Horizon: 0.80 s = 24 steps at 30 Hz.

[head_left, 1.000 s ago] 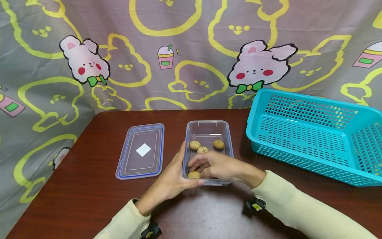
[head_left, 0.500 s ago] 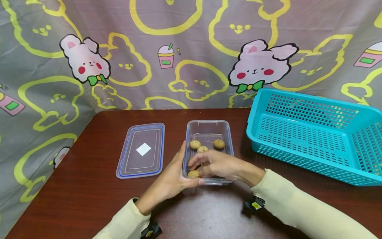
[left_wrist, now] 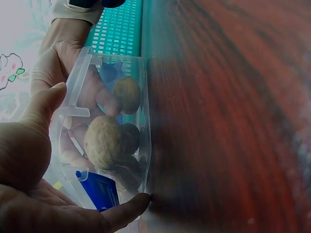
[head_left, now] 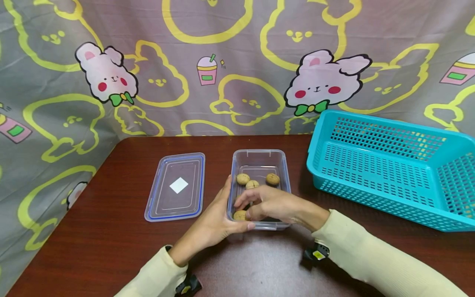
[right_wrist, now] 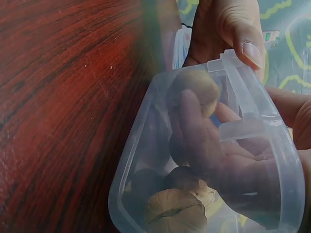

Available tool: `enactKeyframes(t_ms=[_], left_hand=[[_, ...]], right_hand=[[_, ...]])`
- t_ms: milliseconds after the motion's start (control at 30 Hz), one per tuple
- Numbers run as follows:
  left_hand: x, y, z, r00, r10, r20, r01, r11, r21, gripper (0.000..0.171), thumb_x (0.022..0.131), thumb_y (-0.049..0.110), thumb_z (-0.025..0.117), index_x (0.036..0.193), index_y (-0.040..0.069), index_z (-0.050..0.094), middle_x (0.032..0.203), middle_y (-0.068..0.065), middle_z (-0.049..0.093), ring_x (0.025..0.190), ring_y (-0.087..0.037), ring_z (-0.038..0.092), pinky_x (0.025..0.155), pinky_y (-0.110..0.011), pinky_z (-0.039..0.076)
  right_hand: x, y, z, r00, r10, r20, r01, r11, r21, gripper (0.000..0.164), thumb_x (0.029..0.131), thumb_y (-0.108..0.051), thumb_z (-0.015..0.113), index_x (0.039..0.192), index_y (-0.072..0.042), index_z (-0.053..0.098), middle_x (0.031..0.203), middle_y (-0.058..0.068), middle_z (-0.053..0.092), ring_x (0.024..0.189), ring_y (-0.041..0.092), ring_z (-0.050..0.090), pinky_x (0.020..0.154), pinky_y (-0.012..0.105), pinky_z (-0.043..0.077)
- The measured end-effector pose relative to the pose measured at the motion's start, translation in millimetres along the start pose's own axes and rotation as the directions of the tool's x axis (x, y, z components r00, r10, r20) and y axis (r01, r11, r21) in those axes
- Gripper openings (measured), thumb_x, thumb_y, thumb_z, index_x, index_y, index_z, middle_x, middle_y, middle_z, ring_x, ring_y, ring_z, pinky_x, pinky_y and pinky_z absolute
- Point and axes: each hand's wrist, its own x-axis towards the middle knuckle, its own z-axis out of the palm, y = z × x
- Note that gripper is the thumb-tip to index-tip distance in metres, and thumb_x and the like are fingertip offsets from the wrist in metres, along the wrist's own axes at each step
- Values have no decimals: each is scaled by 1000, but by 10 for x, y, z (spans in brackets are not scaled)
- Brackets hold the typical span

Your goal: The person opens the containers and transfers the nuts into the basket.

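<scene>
A clear plastic food container (head_left: pixel 259 155) stands on the table without its lid, several walnuts inside. My left hand (head_left: pixel 212 225) grips its near left corner, thumb over the front rim and fingers along the left side. Inside the container is my right hand (head_left: pixel 274 204), curled around a walnut (head_left: pixel 240 215) at the near left corner. The right wrist view shows the thumb against that walnut (right_wrist: pixel 204 87) through the wall. Farther in lie a pale walnut (head_left: pixel 243 179), a cracked-looking one (head_left: pixel 252 184) and a browner one (head_left: pixel 272 179).
The container's lid (head_left: pixel 174 206), blue-edged with a white square sticker, lies flat to the left. A large turquoise mesh basket (head_left: pixel 375 165) stands at the right on the dark red-brown table (head_left: pixel 107 231). A patterned curtain (head_left: pixel 245 62) hangs behind.
The walnut under my right hand has shifted very slightly left and away from the front wall, with the thumb following it. My left hand and the container have stayed put.
</scene>
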Motion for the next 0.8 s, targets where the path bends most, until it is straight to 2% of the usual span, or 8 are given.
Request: enactKeyframes(t_ms=[200,400,567,667,800], left_hand=[[2,-1,-6,1000,14,1,-14,1000,3,137,76,32,96,169,14,-4,176,-17,11,160,-32,21,130,-55,20],[-2,-2,-9,1000,9,3,-9,1000,9,137,77,33,95,169,14,-4,176,-16,11,160,-32,18,130,-56,20],[-1,-1,-5,1000,9,3,-9,1000,7,136,77,33,95,169,14,-4,176,-16,10,160,-32,18,130,-56,19],[-1,-6,-3,1000,7,4,-7,1000,2,136,77,33,95,169,14,-4,176,-16,11,160,-32,18,130,-57,20],[-9,-5,-7,1000,-3,5,3,1000,-1,136,77,34,95,169,16,-4,176,-15,11,160,-31,19,129,-56,21]], right_hand=[[6,-11,2,1000,8,0,-8,1000,20,37,90,1,63,126,12,64,114,10,68,90,10,64,79,23,57],[20,-4,20,1000,7,13,-7,1000,28,34,89,1,63,122,10,66,101,2,68,84,10,62,74,21,54],[16,0,24,1000,-2,-3,2,1000,-7,34,86,2,63,120,9,68,93,-1,64,79,9,57,69,20,49],[9,-2,22,1000,-12,-11,12,1000,-22,35,87,2,63,120,10,68,96,1,66,81,10,58,72,20,51],[-22,-37,13,1000,-1,-24,1,1000,-29,35,89,0,65,123,8,68,110,7,68,91,12,62,81,24,56]])
